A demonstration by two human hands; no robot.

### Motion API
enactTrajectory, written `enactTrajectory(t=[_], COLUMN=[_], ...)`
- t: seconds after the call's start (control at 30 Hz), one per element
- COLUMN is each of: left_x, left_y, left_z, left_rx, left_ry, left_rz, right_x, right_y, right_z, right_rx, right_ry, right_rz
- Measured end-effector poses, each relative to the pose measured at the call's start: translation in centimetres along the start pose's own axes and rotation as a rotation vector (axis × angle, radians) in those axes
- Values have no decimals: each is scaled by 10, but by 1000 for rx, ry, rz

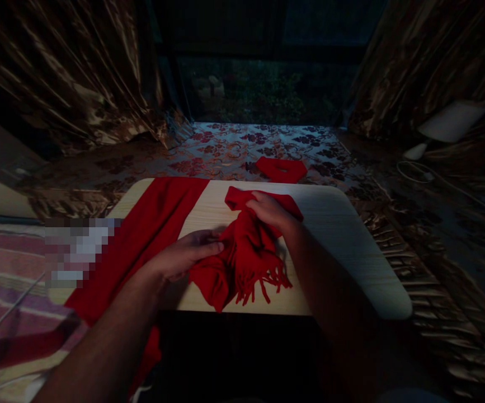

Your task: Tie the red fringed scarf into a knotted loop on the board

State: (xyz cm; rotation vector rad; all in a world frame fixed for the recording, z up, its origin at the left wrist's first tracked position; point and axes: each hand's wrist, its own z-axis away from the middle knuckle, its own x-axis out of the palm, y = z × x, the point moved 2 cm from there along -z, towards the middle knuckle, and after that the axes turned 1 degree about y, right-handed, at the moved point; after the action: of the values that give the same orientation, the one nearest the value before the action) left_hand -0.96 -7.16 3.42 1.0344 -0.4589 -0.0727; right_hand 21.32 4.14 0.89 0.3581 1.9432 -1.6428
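A bunched red scarf (259,240) with a fringed end lies on the light wooden table (330,252). My left hand (194,252) pinches the scarf's left side, thumb on top and fingertips partly hidden behind the cloth. Higher up, my right hand (267,208) grips a folded part near the top, its thumb and fingers closed on the fabric. The fringe hangs toward me between my two forearms. Left of my hands, a long flat strip of red cloth (154,224) runs across the table and over its near edge.
Beyond the table, a folded red cloth (282,169) rests on the patterned window-seat cover (217,148). A white lamp (452,123) with a cord stands at right. A striped bed (7,268) bearing a red cylindrical object (24,350) is at left. Brown curtains (78,67) frame the dark window.
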Motion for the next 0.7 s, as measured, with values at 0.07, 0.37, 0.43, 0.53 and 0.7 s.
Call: enactTrajectory(t=[0.07, 0.37, 0.43, 0.53, 0.7], left_x=[-1, 16, 9, -2, 13], left_y=[1, -39, -49, -52, -42], left_z=[1, 12, 12, 12, 6], left_rx=[3, -68, 44, 267, 419], left_ry=[-54, 159, 305, 497, 340], left_rz=[132, 365, 151, -166, -264], right_x=[0, -2, 0, 4, 17], right_y=[-1, -4, -4, -6, -12], right_z=[0, 4, 4, 3, 5], right_rx=[-2, -18, -23, -3, 53], right_ry=[-20, -13, -10, -4, -10], right_rz=[6, 45, 67, 126, 270])
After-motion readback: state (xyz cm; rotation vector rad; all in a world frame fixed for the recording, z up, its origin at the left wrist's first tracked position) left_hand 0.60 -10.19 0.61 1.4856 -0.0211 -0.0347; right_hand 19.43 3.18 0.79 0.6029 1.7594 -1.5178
